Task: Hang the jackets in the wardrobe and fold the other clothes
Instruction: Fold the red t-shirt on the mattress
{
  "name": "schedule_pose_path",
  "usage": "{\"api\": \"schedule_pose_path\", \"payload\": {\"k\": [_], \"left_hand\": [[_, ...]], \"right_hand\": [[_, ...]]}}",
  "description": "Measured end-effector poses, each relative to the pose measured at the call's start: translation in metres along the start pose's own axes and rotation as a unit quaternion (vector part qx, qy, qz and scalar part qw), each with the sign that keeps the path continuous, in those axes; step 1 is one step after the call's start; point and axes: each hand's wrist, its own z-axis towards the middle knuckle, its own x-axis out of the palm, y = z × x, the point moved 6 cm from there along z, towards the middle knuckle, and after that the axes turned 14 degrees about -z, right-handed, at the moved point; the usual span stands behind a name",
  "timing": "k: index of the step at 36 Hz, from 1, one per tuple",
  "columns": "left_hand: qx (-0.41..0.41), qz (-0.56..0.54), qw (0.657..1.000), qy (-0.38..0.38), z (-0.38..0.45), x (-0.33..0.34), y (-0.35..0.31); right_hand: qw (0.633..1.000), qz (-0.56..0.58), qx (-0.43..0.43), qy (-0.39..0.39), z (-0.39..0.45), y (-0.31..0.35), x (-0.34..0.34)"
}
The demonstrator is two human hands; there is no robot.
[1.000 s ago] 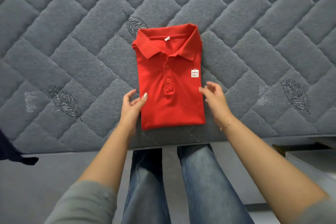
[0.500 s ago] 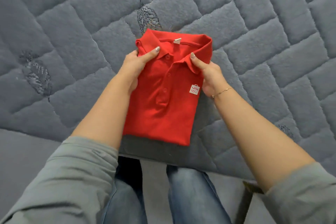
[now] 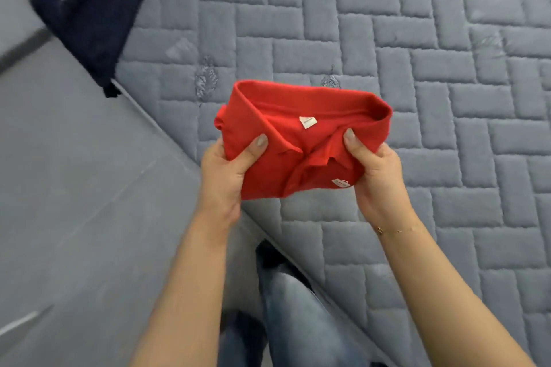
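A folded red polo shirt [image 3: 301,140] hangs in the air above the grey quilted mattress [image 3: 417,68], collar facing me with a white neck tag showing. My left hand [image 3: 229,170] grips its left side, thumb on top of the fabric. My right hand [image 3: 372,170] grips the right side by the collar, thumb pressed on top, next to a small white chest label. The shirt's lower part is hidden behind my hands.
A dark navy garment [image 3: 89,9] lies over the mattress's upper left corner and edge. Grey floor [image 3: 74,188] runs along the left. My jeans-clad legs [image 3: 286,307] stand at the mattress edge below the shirt.
The shirt lay flat on the mattress a second ago. Both hands took it by the collar end and lifted it off; my view has swung left, bringing floor and the navy garment in.
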Motion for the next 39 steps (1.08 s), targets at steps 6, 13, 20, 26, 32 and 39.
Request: {"api": "schedule_pose_path", "payload": {"k": [6, 13, 20, 26, 32, 39], "left_hand": [[0.072, -0.058, 0.994, -0.061, -0.124, -0.057, -0.088], [0.233, -0.096, 0.952, -0.175, -0.32, -0.148, -0.186], [0.429, -0.093, 0.858, -0.267, -0.529, -0.221, -0.281], [0.581, -0.125, 0.734, -0.329, -0.664, -0.254, -0.34], [0.644, -0.148, 0.644, -0.385, -0.755, -0.288, -0.387], [0.688, -0.143, 0.537, -0.466, -0.832, -0.319, -0.446]], "right_hand": [[0.985, -0.07, -0.086, 0.129, -0.093, 0.054, 0.085], [0.93, -0.096, -0.155, 0.319, -0.26, 0.077, 0.205], [0.823, -0.121, -0.209, 0.514, -0.445, 0.1, 0.329], [0.715, -0.133, -0.261, 0.635, -0.589, 0.128, 0.424], [0.612, -0.091, -0.248, 0.746, -0.711, 0.136, 0.518], [0.476, -0.052, -0.185, 0.858, -0.827, 0.128, 0.608]]}}
